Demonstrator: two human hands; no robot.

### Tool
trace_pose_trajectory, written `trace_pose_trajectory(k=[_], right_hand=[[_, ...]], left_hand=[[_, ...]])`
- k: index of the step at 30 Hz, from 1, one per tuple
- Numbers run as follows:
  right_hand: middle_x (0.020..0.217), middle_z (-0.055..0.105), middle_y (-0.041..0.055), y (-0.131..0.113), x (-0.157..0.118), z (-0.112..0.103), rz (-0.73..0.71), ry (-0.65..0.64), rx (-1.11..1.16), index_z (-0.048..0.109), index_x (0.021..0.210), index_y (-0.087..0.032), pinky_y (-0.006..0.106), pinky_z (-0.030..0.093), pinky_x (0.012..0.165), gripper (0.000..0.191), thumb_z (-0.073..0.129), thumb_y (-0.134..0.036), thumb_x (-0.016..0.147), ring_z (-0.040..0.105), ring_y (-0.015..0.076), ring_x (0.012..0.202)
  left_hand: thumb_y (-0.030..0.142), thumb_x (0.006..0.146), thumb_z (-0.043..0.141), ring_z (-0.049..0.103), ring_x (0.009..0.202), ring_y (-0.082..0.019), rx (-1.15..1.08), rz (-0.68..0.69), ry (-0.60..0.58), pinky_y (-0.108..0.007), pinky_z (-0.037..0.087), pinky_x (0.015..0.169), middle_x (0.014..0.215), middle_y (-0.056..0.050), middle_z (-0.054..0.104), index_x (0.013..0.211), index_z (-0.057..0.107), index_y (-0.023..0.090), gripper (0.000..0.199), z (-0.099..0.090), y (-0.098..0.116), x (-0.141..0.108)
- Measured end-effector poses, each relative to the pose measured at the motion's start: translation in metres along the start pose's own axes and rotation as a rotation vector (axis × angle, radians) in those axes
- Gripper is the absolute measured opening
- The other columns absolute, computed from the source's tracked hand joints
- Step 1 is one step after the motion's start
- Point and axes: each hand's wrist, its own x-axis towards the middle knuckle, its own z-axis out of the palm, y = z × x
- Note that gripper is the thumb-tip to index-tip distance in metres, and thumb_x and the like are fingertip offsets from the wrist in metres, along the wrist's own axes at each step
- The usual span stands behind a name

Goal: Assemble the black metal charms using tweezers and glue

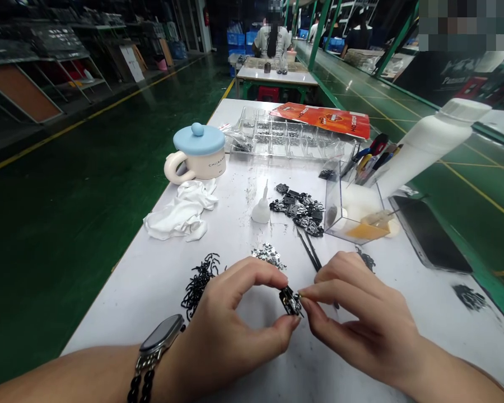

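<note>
My left hand [239,313] grips a small black part with metal pieces [290,301] between thumb and index finger. My right hand [361,313] touches the part's right side, its thumb and index finger pinched on something too small to make out. Left of my left hand lies a heap of black curved pieces [199,282]. Just beyond my hands is a pile of small silvery pieces [269,254]. Black tweezers [308,249] lie beyond my right hand, partly hidden by it. Farther back is a heap of black assembled parts [298,207].
A mug with a blue lid [199,154] and a white cloth [182,212] are at left. A small white bottle [261,207] stands mid-table. Behind are a divided clear tray [285,148] and orange packet [323,118]. At right are a clear box [353,212], large white bottle [437,145] and phone [430,232].
</note>
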Motion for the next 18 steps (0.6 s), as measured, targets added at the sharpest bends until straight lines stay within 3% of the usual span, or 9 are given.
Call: trace_pose_trajectory(k=[10, 18], right_hand=[[0.07, 0.052, 0.0046, 0.0064, -0.0063, 0.0011, -0.122, -0.065, -0.079, 0.053, 0.088, -0.014, 0.032, 0.035, 0.06, 0.02, 0.059, -0.002, 0.072, 0.04, 0.0143, 0.069], [0.065, 0.049, 0.0014, -0.0004, 0.0002, -0.0035, -0.031, -0.051, 0.017, 0.054, 0.087, -0.017, 0.029, 0.035, 0.057, 0.018, 0.052, -0.003, 0.077, 0.04, 0.0117, 0.063]], left_hand=[[0.005, 0.068, 0.063, 0.058, 0.092, -0.015, 0.064, 0.06, -0.025, -0.026, 0.049, 0.083, 0.096, -0.002, 0.06, 0.095, 0.054, 0.019, 0.032, -0.0008, 0.0061, 0.0006], [0.005, 0.067, 0.063, 0.059, 0.091, -0.016, 0.056, 0.075, -0.015, -0.027, 0.051, 0.082, 0.096, -0.003, 0.061, 0.096, 0.055, 0.02, 0.033, -0.0005, 0.0077, 0.001]])
